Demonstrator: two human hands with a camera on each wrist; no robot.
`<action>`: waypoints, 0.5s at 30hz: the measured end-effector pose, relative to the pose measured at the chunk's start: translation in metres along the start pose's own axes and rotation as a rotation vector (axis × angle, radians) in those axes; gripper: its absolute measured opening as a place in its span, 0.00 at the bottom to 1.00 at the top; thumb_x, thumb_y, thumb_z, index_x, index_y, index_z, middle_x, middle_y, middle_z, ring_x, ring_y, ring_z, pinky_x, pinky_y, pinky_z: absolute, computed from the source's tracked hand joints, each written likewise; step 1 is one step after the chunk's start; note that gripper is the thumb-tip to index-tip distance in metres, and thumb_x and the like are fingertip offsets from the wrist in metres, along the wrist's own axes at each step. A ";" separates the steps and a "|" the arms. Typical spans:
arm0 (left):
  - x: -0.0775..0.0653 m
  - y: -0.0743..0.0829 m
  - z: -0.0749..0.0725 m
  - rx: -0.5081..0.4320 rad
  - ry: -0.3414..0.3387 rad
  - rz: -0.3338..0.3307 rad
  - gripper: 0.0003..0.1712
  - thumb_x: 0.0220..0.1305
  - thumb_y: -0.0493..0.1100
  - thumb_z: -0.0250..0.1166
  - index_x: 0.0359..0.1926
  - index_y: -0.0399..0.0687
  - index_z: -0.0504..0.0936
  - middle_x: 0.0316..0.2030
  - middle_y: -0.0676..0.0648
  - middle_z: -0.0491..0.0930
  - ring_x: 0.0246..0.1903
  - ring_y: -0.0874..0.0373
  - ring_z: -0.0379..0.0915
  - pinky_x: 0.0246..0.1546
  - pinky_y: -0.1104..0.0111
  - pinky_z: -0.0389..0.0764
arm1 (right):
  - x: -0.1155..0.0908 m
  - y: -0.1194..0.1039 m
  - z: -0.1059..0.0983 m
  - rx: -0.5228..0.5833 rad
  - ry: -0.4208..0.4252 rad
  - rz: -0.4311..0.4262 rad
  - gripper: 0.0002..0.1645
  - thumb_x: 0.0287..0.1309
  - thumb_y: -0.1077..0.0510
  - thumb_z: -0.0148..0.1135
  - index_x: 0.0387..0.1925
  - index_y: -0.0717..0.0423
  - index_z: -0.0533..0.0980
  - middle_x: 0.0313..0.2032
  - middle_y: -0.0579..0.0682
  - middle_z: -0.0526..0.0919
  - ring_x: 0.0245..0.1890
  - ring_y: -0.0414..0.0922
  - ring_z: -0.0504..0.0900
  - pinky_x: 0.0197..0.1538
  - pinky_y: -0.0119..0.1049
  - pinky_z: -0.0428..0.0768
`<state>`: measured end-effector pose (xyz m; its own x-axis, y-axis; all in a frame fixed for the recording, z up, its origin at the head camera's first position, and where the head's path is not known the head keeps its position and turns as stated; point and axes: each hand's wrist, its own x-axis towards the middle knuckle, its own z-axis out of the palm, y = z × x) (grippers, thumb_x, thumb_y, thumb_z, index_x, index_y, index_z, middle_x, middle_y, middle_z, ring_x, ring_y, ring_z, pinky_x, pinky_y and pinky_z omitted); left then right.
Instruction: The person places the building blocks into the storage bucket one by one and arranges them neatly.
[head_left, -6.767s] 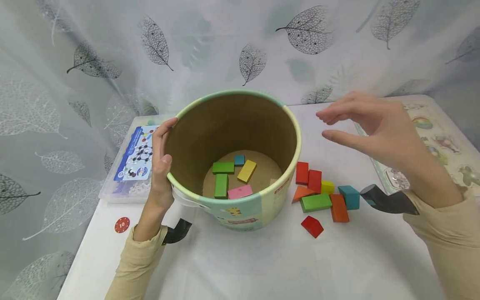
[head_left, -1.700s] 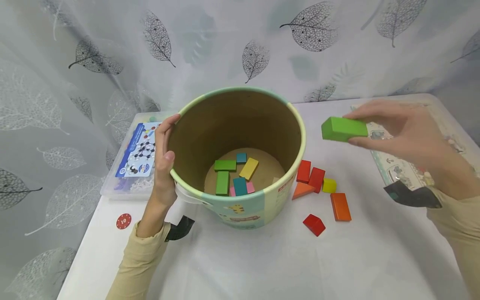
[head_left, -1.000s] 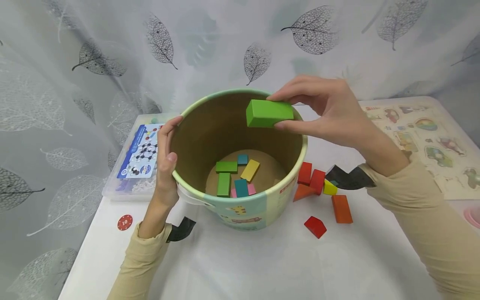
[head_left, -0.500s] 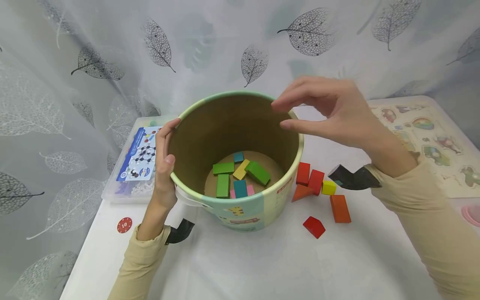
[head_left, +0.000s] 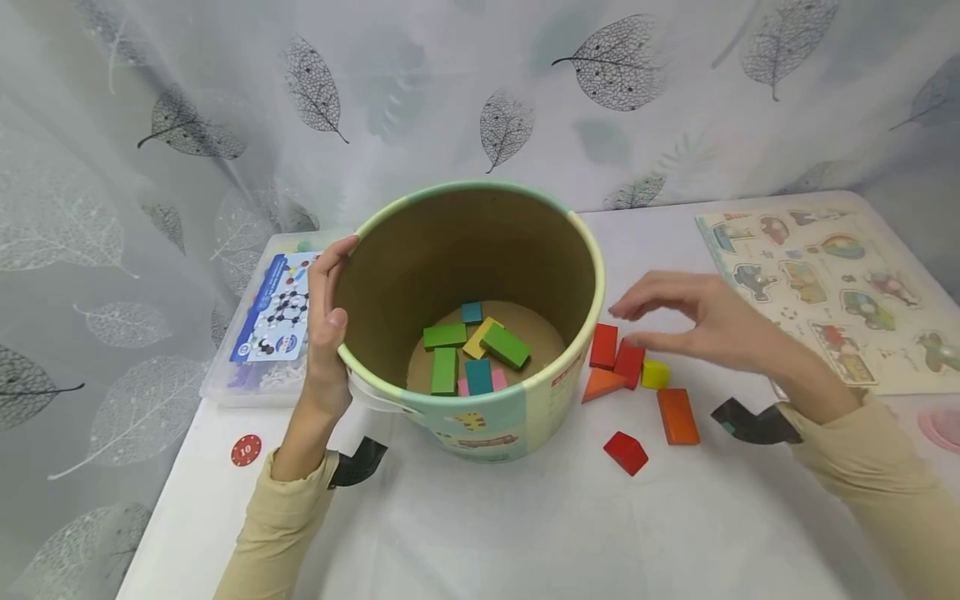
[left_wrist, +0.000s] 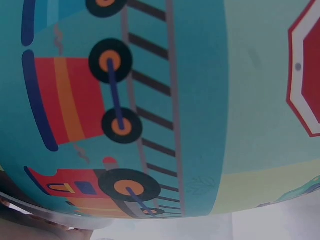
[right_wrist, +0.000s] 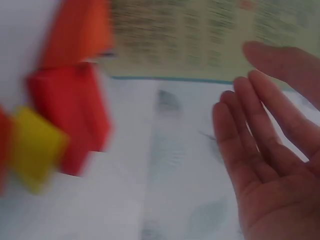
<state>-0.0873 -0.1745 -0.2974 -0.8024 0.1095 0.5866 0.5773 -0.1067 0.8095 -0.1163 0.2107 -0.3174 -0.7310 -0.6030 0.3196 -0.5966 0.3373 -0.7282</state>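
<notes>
A large pastel bucket [head_left: 551, 408] stands tilted toward me, and my left hand [head_left: 324, 350] grips its left rim. Its printed wall [left_wrist: 200, 125] fills most of the left wrist view. Inside lie several wooden blocks: green ones such as the green block [head_left: 506, 346], a yellow block [head_left: 477, 343], a teal block [head_left: 478, 377] and a partly covered pink block. My right hand [head_left: 705, 321], holding nothing, hovers with thumb and fingers apart over the red blocks [head_left: 630, 362] right of the bucket. An orange triangle [head_left: 602, 384] and a yellow block [head_left: 656, 374] lie beside them.
Nearer me lie an orange block [head_left: 678, 417] and a red block [head_left: 626, 452]. A clear box [head_left: 251, 379] with a blue card stands left, a red chip [head_left: 246, 450] before it. A picture board [head_left: 832, 287] lies at right. A leaf-patterned curtain [head_left: 450, 108] hangs behind.
My right hand brought a green block over the bucket and let it drop inside, then moved right and down to the red blocks. A teal block also went in earlier. The left hand stayed.
</notes>
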 end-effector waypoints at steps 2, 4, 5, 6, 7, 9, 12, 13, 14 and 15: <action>-0.001 0.000 0.000 0.001 0.002 -0.003 0.43 0.61 0.64 0.53 0.69 0.44 0.57 0.66 0.36 0.61 0.68 0.41 0.52 0.66 0.56 0.58 | -0.007 0.011 0.015 -0.036 -0.075 0.038 0.24 0.46 0.67 0.74 0.47 0.47 0.81 0.42 0.40 0.84 0.43 0.37 0.81 0.49 0.27 0.79; -0.001 0.000 -0.001 -0.001 0.002 -0.007 0.43 0.61 0.64 0.53 0.69 0.44 0.57 0.66 0.36 0.60 0.68 0.41 0.52 0.66 0.56 0.58 | -0.012 0.017 0.029 -0.073 -0.133 0.071 0.24 0.46 0.64 0.75 0.47 0.45 0.82 0.42 0.39 0.84 0.43 0.37 0.81 0.48 0.31 0.80; -0.001 0.000 -0.001 -0.001 0.002 -0.008 0.43 0.61 0.64 0.53 0.69 0.44 0.57 0.66 0.36 0.60 0.68 0.41 0.52 0.66 0.56 0.58 | -0.014 0.020 0.035 -0.093 -0.158 0.076 0.23 0.47 0.64 0.75 0.47 0.46 0.82 0.42 0.39 0.84 0.43 0.37 0.81 0.48 0.32 0.80; -0.001 0.000 -0.001 -0.001 0.003 -0.008 0.43 0.61 0.64 0.53 0.69 0.44 0.57 0.66 0.37 0.60 0.68 0.41 0.52 0.66 0.57 0.58 | -0.015 0.021 0.040 -0.111 -0.179 0.077 0.23 0.47 0.63 0.75 0.47 0.46 0.82 0.43 0.39 0.84 0.43 0.38 0.80 0.49 0.33 0.80; -0.001 0.001 -0.001 0.000 0.003 -0.008 0.43 0.61 0.64 0.53 0.69 0.44 0.57 0.66 0.37 0.60 0.68 0.41 0.52 0.66 0.57 0.58 | -0.016 0.022 0.045 -0.127 -0.195 0.079 0.23 0.47 0.63 0.75 0.47 0.46 0.82 0.43 0.38 0.83 0.44 0.37 0.80 0.49 0.34 0.80; -0.001 0.001 -0.001 -0.003 0.003 -0.007 0.43 0.61 0.64 0.53 0.69 0.44 0.57 0.66 0.36 0.61 0.68 0.41 0.52 0.66 0.57 0.58 | -0.017 0.023 0.051 -0.150 -0.213 0.088 0.22 0.47 0.63 0.75 0.47 0.46 0.83 0.44 0.37 0.83 0.45 0.36 0.79 0.50 0.35 0.80; -0.001 0.001 -0.001 -0.007 0.002 -0.006 0.43 0.61 0.64 0.53 0.69 0.44 0.57 0.66 0.36 0.60 0.68 0.41 0.52 0.66 0.56 0.58 | -0.018 0.024 0.056 -0.174 -0.220 0.095 0.22 0.47 0.65 0.74 0.46 0.46 0.83 0.44 0.37 0.82 0.45 0.35 0.78 0.50 0.36 0.80; -0.001 0.000 -0.001 -0.009 0.001 -0.005 0.43 0.61 0.64 0.53 0.69 0.44 0.57 0.66 0.36 0.60 0.68 0.41 0.52 0.66 0.56 0.58 | -0.018 0.025 0.057 -0.176 -0.219 0.101 0.22 0.46 0.65 0.74 0.45 0.46 0.83 0.44 0.37 0.82 0.45 0.35 0.77 0.50 0.36 0.80; -0.001 0.000 -0.001 -0.011 0.000 -0.005 0.43 0.61 0.64 0.53 0.69 0.44 0.57 0.66 0.36 0.60 0.68 0.41 0.52 0.66 0.56 0.58 | -0.018 0.025 0.058 -0.182 -0.218 0.106 0.22 0.46 0.66 0.74 0.45 0.46 0.83 0.43 0.36 0.82 0.45 0.35 0.77 0.50 0.36 0.80; -0.001 0.000 0.000 -0.011 -0.001 -0.005 0.44 0.61 0.64 0.53 0.69 0.44 0.56 0.66 0.36 0.60 0.68 0.41 0.52 0.66 0.56 0.58 | -0.019 0.026 0.058 -0.189 -0.215 0.106 0.22 0.46 0.66 0.74 0.44 0.45 0.83 0.43 0.36 0.81 0.44 0.34 0.77 0.49 0.35 0.79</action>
<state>-0.0867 -0.1751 -0.2977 -0.8049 0.1112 0.5829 0.5718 -0.1175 0.8119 -0.0987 0.1888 -0.3776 -0.7176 -0.6896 0.0972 -0.5864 0.5231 -0.6184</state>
